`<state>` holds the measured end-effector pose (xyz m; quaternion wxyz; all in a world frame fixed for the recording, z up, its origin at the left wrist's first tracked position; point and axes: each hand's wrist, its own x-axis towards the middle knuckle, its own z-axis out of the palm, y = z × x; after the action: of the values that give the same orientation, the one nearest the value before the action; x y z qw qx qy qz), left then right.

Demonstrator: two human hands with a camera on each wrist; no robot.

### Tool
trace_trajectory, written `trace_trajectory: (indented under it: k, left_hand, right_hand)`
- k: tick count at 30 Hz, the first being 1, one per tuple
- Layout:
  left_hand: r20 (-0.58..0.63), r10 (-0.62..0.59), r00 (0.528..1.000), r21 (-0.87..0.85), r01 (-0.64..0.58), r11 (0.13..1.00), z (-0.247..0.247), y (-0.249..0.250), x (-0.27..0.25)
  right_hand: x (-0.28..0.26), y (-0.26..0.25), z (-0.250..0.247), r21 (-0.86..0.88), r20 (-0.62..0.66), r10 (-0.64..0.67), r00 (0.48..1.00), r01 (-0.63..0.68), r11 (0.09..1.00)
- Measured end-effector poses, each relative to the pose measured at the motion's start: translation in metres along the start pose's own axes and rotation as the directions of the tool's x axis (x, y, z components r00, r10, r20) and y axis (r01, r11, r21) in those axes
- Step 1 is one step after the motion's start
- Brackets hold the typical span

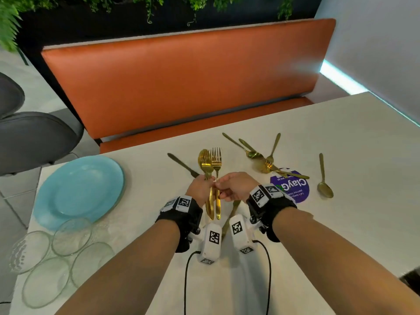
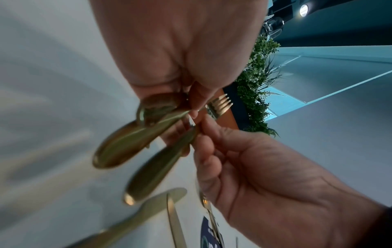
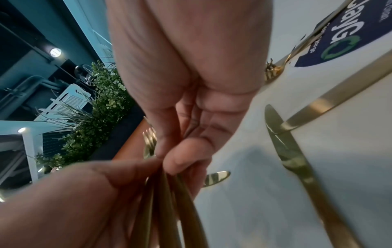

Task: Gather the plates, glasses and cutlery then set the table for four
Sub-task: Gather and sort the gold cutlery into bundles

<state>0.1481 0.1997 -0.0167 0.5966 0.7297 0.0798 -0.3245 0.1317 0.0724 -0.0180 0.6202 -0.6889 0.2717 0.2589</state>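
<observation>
The left hand (image 1: 200,186) is clenched around a bundle of gold cutlery (image 1: 210,169) at mid-handle, heads up and handle ends hanging below the fist; the head view shows a spoon bowl and fork tines fanned above the knuckles, and how many pieces are in the bundle cannot be counted for sure. The right hand (image 1: 234,186) meets it just beside, thumb and fingertips pinching the stem of one fork (image 1: 217,158) at the edge of the bundle, so both hands are grasping metal and neither is free. This cutlery looks stiff, thin and polished, so I judge it light piece by piece but slippery when several smooth handles slide against each other; the neck just under the heads, where the stems are narrowest, seems the best place to hold, with the fist keeping the handles parallel so none fans out or drops. Beside the left hand a knife (image 1: 183,165) lies flat on the white table (image 1: 341,223), and another knife handle shows under the wrists. Further right, spoons and forks (image 1: 263,158) lie crossed in a loose heap, partly over a purple round sticker (image 1: 293,189), with a lone spoon (image 1: 323,178) well apart to the right. On the left sit a blue plate (image 1: 79,189) and clear glass plates (image 1: 56,258) overlapping near the table edge; these look fragile and are best lifted by the rim.
</observation>
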Motion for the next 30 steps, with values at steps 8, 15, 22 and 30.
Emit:
trace_trajectory:
  k: [8, 15, 22, 30]
  left_hand:
    - [0.108, -0.013, 0.994, 0.097, 0.002, 0.995, 0.030, -0.013, 0.011]
    - [0.121, -0.087, 0.989, 0.127, 0.072, 0.989, 0.051, 0.001, 0.006]
    - [0.041, -0.068, 0.997, 0.062, 0.066, 0.996, 0.070, 0.018, 0.021]
    - [0.005, -0.077, 0.997, 0.068, 0.077, 0.995, 0.082, 0.025, 0.053]
  right_hand:
    - [-0.010, 0.011, -0.007, -0.052, -0.119, 0.076, 0.990, -0.083, 0.995]
    - [-0.017, 0.020, -0.040, -0.216, -0.204, 0.030, 0.979, -0.075, 0.973]
    - [-0.027, 0.017, -0.131, -0.372, -0.449, 0.005, 0.894, -0.192, 0.908]
    - [-0.006, 0.041, -0.238, -0.703, -0.619, -0.142, 0.772, -0.464, 0.539]
